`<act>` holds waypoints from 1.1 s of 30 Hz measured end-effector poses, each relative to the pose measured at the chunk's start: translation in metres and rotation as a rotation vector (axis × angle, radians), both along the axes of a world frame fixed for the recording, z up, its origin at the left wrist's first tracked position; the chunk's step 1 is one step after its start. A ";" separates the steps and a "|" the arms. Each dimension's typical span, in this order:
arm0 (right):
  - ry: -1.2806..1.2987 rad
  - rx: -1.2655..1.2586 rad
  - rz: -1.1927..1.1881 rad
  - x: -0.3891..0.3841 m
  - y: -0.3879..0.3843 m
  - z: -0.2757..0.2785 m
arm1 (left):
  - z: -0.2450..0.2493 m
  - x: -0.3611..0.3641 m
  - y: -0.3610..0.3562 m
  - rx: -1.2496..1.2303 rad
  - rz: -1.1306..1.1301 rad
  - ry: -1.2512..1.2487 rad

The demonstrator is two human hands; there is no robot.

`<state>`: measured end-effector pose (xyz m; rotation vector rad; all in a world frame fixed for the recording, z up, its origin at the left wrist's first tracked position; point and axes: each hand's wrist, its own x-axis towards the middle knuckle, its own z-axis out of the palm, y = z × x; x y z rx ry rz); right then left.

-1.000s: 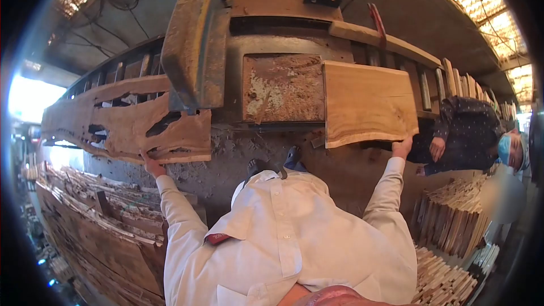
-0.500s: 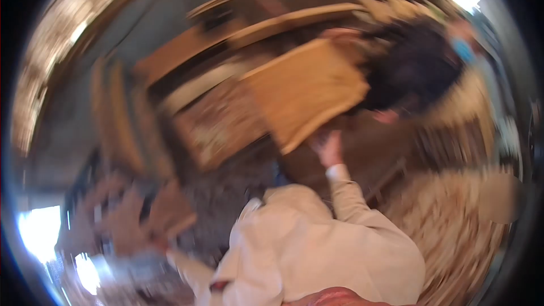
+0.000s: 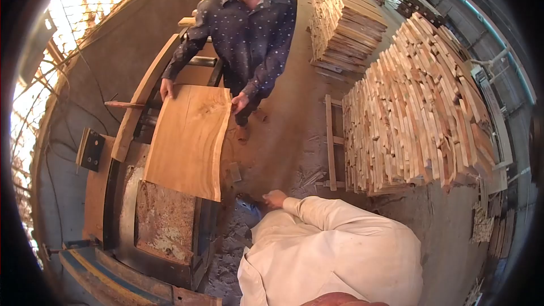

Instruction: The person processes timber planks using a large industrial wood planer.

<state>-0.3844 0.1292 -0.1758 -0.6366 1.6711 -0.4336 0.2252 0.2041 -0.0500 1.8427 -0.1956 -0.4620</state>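
Sawmill floor (image 3: 294, 113) below; my right hand (image 3: 276, 198) is hanging empty, centre frame; left hand unseen. Left-of-centre slab (image 3: 190, 141) is looking heavy, stiff; I'm favouring its near corners.

Sawmill workshop: stacked sawn timber (image 3: 419, 107), rusty saw table (image 3: 164, 221), sawdust-strewn floor (image 3: 283, 136).

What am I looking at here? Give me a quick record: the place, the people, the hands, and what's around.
Place: timber workshop
Wooden slab: lies over the rusty machine table
Co-worker: in a dark dotted shirt, holds the slab's far end with both hands
Right hand: near the slab's close corner, not touching it
Left hand: out of view
Nearby: stacks of cut strips
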 end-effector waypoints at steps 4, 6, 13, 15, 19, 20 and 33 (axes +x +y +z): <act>0.598 -0.351 0.415 -0.072 0.065 -0.082 | 0.005 0.030 0.055 0.015 0.023 -0.046; 0.413 -0.065 -0.032 -0.082 0.077 -0.084 | 0.008 0.045 0.134 0.089 0.075 -0.139; 0.629 -0.464 1.192 -0.108 0.055 -0.101 | -0.030 0.002 0.317 0.585 0.081 -0.556; 0.576 -0.539 1.250 -0.091 0.041 -0.072 | 0.036 -0.019 0.255 -0.582 0.818 0.202; 0.577 -0.220 1.034 -0.029 -0.008 -0.062 | -0.025 -0.001 0.280 -0.289 0.688 -0.104; 0.544 -0.230 1.017 -0.019 -0.014 -0.055 | -0.029 0.003 0.278 -0.226 0.749 -0.112; -0.410 -0.008 1.292 0.240 -0.024 0.079 | 0.021 -0.017 0.249 -0.496 0.831 0.016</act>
